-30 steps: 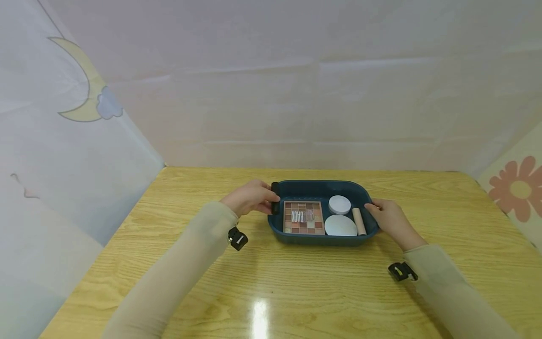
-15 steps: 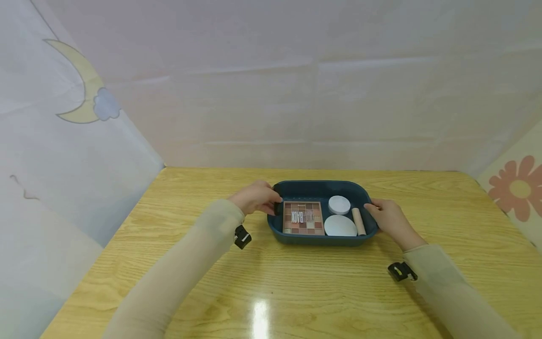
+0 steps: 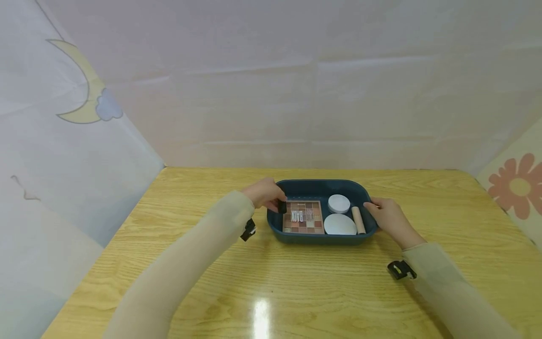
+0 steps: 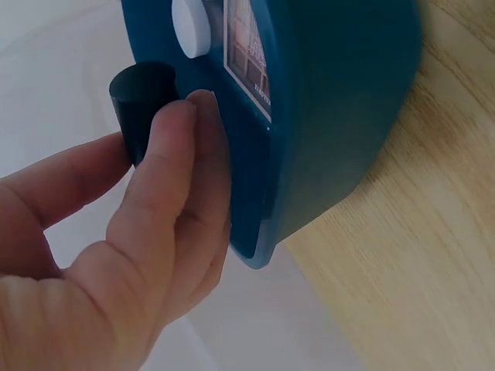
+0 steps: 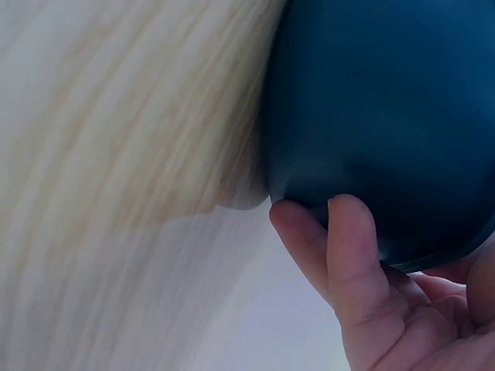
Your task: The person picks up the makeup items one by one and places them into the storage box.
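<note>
In the head view a dark blue tray (image 3: 317, 239) with rounded corners stands on the table. Over its left end my left hand (image 3: 266, 192) pinches a black cylindrical tube (image 4: 139, 104) between thumb and fingers. Its flat round end points up past the fingertips in the left wrist view. My right hand (image 3: 389, 219) grips the tray's right rim, thumb on top and fingers against the outer wall. Inside the tray lie an eyeshadow palette (image 3: 302, 217) marked BACK, a large white round case (image 3: 340, 224), a smaller white round one (image 3: 338, 203) and a beige tube (image 3: 358, 220).
The wooden table (image 3: 203, 263) runs back to a pale cloth wall (image 3: 262, 113). A cloth with a moon print (image 3: 86, 89) hangs along the left side, and one with a flower print (image 3: 520, 187) on the right. Each wrist wears a small black device (image 3: 401, 270).
My left hand has moved right with the black tube, from the tray's left rim to over the palette's left edge. The right hand and the tray have stayed nearly still.
</note>
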A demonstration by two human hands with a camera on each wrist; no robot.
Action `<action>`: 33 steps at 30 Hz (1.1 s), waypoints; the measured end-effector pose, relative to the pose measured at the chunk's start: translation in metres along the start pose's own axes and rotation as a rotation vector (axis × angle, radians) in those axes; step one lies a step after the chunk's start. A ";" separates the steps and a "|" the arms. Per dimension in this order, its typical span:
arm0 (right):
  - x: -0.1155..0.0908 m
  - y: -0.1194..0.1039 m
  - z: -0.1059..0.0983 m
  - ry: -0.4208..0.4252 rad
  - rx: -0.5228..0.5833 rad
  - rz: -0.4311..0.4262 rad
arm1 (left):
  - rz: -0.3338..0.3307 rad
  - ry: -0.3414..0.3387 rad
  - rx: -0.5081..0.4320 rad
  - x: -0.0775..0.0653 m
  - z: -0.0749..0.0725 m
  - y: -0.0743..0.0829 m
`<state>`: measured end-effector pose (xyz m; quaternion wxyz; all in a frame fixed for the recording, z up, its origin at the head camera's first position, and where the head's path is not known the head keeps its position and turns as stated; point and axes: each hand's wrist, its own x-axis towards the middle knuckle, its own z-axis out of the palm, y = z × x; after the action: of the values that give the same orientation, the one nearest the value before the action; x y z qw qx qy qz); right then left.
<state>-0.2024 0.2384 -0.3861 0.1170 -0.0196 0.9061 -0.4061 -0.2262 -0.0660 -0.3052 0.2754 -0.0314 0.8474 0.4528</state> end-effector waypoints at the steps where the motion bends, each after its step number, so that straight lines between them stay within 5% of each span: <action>1: 0.000 0.000 0.000 -0.001 0.006 0.000 | 0.000 -0.002 0.011 0.001 0.000 0.001; 21: -0.001 -0.003 0.004 0.003 0.025 -0.002 | -0.064 0.082 0.476 0.021 0.014 0.016; 31: 0.000 -0.003 0.007 0.007 0.039 -0.018 | -0.125 0.086 0.518 0.035 0.016 0.012; 33: 0.000 -0.003 0.007 0.008 0.039 -0.017 | -0.136 0.073 0.589 0.037 0.017 0.013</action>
<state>-0.2012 0.2312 -0.3886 0.1102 -0.0233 0.8983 -0.4246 -0.2541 -0.0374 -0.3215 0.2714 -0.0230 0.9477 0.1666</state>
